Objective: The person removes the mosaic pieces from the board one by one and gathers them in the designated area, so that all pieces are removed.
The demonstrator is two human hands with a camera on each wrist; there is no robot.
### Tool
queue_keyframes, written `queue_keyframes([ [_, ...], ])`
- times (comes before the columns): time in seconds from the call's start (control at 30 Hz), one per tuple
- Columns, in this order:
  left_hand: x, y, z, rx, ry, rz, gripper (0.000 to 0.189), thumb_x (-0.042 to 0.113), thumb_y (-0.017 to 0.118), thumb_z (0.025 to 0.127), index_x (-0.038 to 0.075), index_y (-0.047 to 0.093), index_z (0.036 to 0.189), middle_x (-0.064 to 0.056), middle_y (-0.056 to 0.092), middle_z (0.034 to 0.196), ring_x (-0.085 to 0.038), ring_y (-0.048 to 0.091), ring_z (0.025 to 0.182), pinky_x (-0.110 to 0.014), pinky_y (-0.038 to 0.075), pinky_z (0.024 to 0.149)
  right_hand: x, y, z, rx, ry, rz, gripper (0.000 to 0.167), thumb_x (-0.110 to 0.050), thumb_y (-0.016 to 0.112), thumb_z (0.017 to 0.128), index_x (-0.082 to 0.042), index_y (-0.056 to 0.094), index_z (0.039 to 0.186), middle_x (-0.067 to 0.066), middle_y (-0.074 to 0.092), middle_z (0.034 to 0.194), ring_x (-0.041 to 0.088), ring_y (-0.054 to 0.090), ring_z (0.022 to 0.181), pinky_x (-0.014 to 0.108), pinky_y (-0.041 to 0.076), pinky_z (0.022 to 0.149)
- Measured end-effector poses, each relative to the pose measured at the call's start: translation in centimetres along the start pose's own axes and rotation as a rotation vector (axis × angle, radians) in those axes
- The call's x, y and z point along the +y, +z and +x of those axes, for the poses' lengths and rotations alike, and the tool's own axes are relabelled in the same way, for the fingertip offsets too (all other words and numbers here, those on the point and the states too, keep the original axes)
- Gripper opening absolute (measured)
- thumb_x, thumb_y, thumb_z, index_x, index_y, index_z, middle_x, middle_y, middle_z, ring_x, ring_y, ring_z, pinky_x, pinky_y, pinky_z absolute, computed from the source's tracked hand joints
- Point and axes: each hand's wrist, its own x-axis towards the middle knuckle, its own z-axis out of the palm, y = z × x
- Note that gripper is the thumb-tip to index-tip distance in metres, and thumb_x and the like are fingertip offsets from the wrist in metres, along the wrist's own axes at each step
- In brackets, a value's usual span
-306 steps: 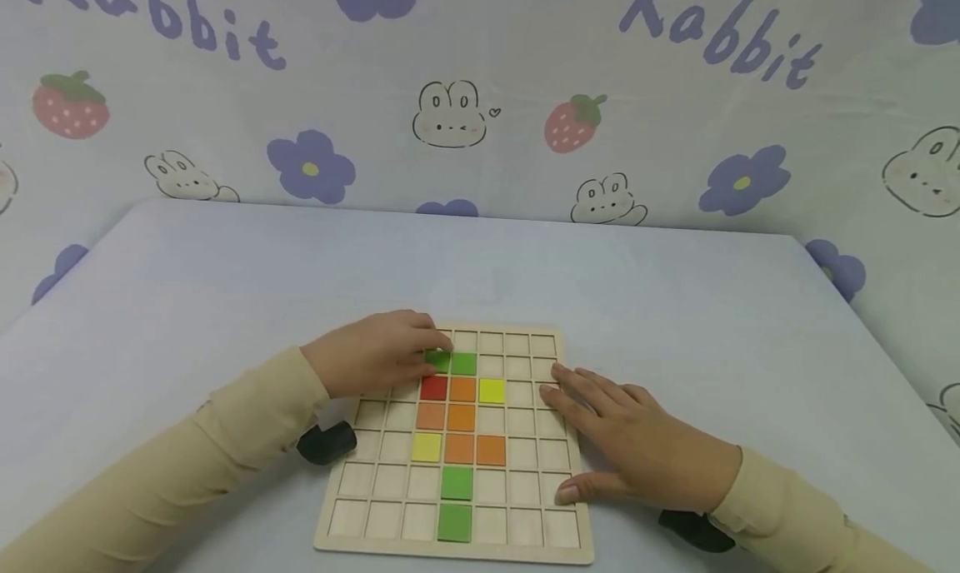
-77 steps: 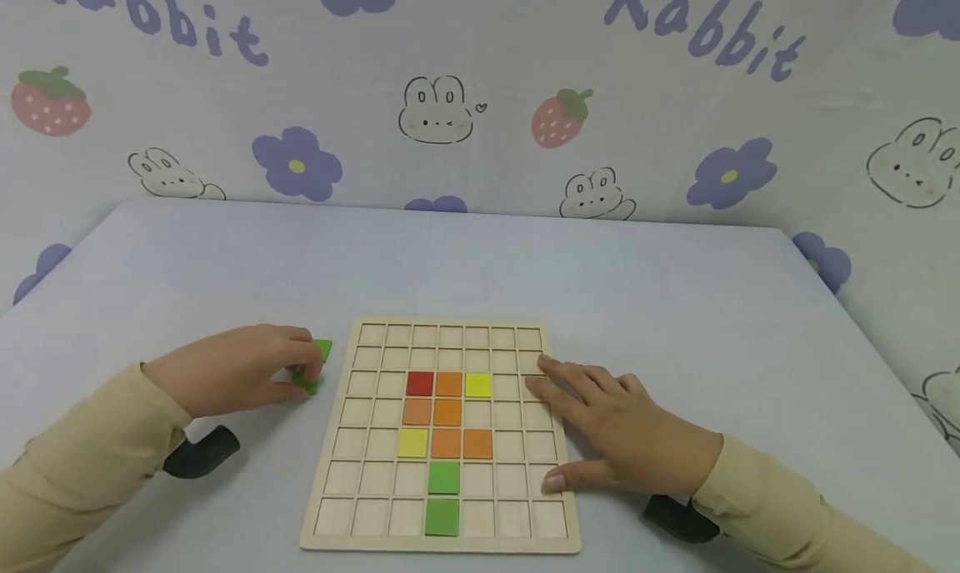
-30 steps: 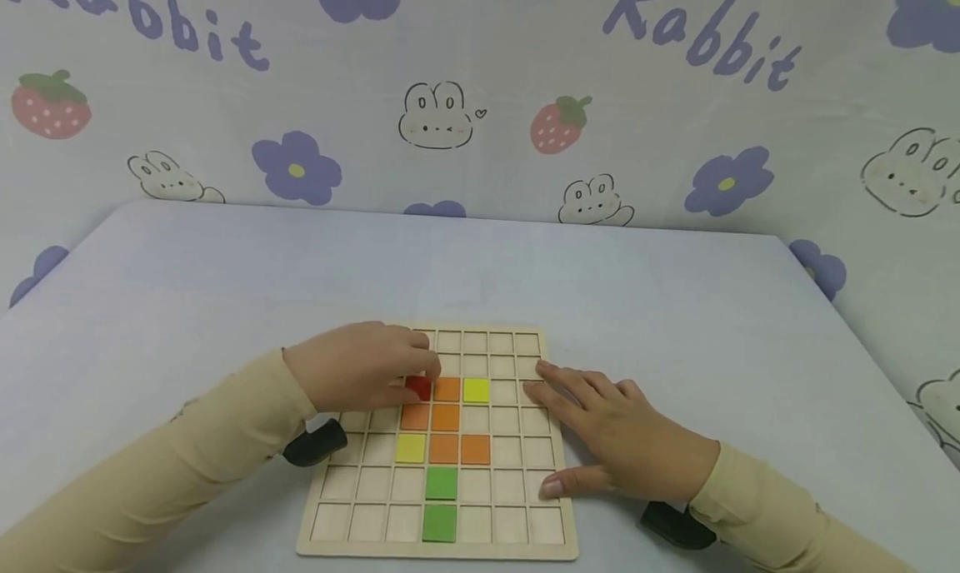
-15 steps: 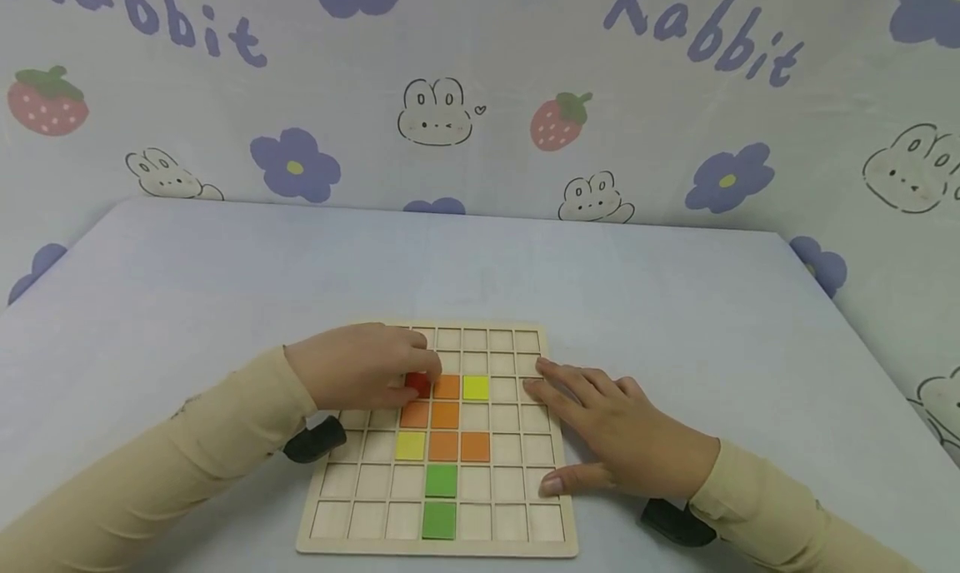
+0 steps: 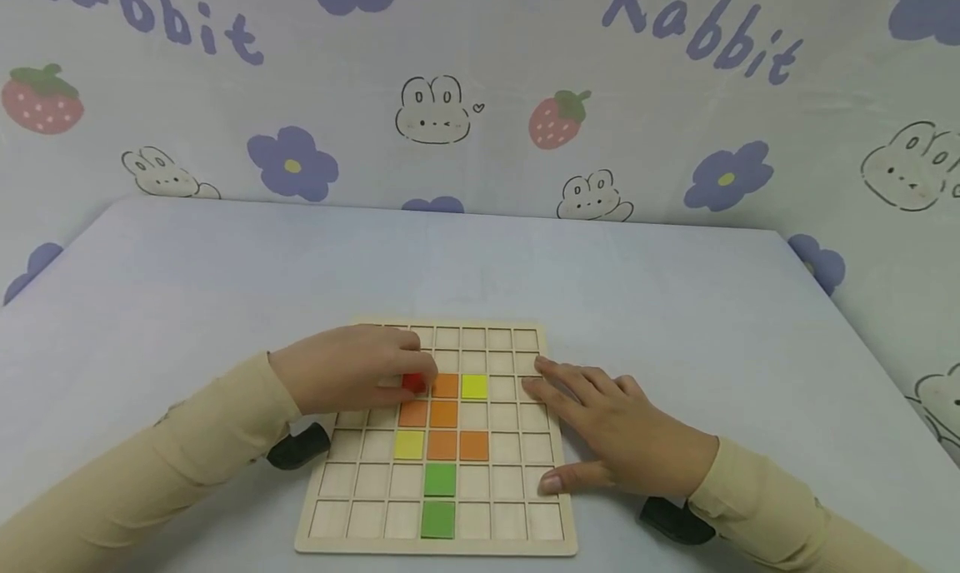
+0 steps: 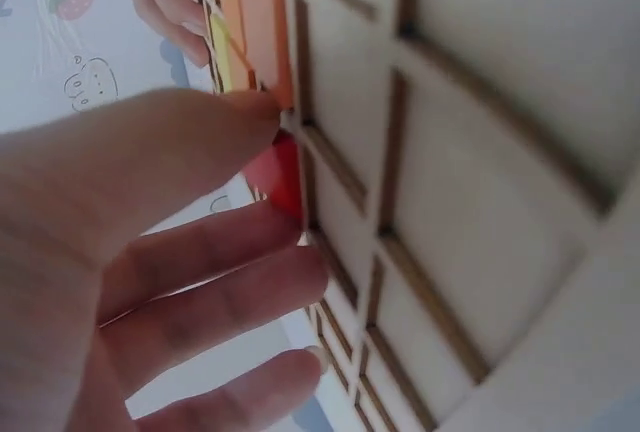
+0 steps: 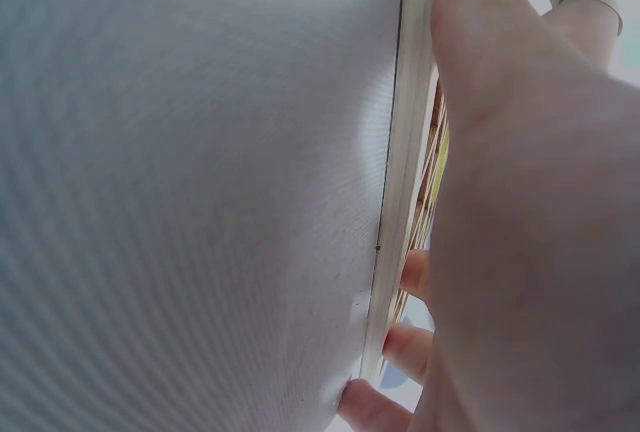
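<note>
A wooden grid board (image 5: 509,548) lies on the table, with coloured square tiles in some of its cells. Over its upper left part, my left hand (image 5: 347,371) pinches a red tile (image 5: 413,382) between thumb and index finger. The left wrist view shows this red tile (image 6: 274,171) at the fingertips, with the other fingers loosely extended past it. My right hand (image 5: 628,433) rests along the board's right edge, its fingers spread on the rim. Orange tiles (image 5: 443,414), yellow tiles (image 5: 474,386) and two green tiles (image 5: 439,479) sit in nearby cells.
A white cloth-covered table (image 5: 480,265) extends behind and beside the board. At its back hangs a curtain (image 5: 495,40) printed with rabbits, flowers and strawberries. A dark wrist-worn device (image 5: 677,521) shows beneath the right wrist, and another under the left.
Two upper green tiles left the board and were carried left in my left hand; they are out of sight now. That hand came back onto the red tile. The right hand stayed put.
</note>
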Motion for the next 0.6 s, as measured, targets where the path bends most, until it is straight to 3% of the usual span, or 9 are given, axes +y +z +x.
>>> queue_keyframes([
  [0.17,-0.2,-0.1,-1.0,0.055,-0.021,-0.014,0.015,0.020,0.070,0.088,0.019,0.062,0.101,0.005,0.057,0.089,-0.008,0.051,0.074,-0.022,0.049,0.070,-0.3,0.0,0.3,-0.007,0.006,-0.001,0.097,-0.080,0.040,0.078,-0.023,0.020,0.153,0.004,0.019,0.158,0.029,0.032,0.135,0.045,0.035,0.085],
  [0.33,-0.8,-1.3,-2.8,0.184,-0.087,0.032,0.025,0.015,0.072,0.083,0.015,0.061,0.106,0.003,0.055,0.094,-0.009,0.054,0.077,-0.021,0.050,0.069,-0.4,0.1,0.4,-0.002,0.019,-0.010,0.098,-0.081,0.043,0.077,-0.023,0.021,0.153,0.004,0.019,0.158,0.027,0.031,0.135,0.043,0.034,0.085],
  [0.47,-2.2,-1.9,-4.9,0.279,-0.149,0.104,0.027,0.012,0.072,0.081,0.012,0.063,0.106,0.002,0.055,0.092,-0.010,0.053,0.073,-0.021,0.048,0.063,-0.4,-0.1,0.3,0.007,0.033,-0.016,0.098,-0.081,0.043,0.076,-0.024,0.022,0.153,0.003,0.020,0.158,0.026,0.031,0.136,0.043,0.034,0.085],
  [0.6,-4.3,-1.8,-7.7,0.280,-0.259,0.095,0.026,0.009,0.070,0.080,0.012,0.063,0.105,0.002,0.055,0.094,-0.011,0.054,0.074,-0.024,0.049,0.062,-0.5,-0.1,0.3,0.012,0.023,-0.009,0.097,-0.080,0.043,0.077,-0.023,0.022,0.152,0.004,0.021,0.157,0.026,0.032,0.135,0.044,0.035,0.084],
])
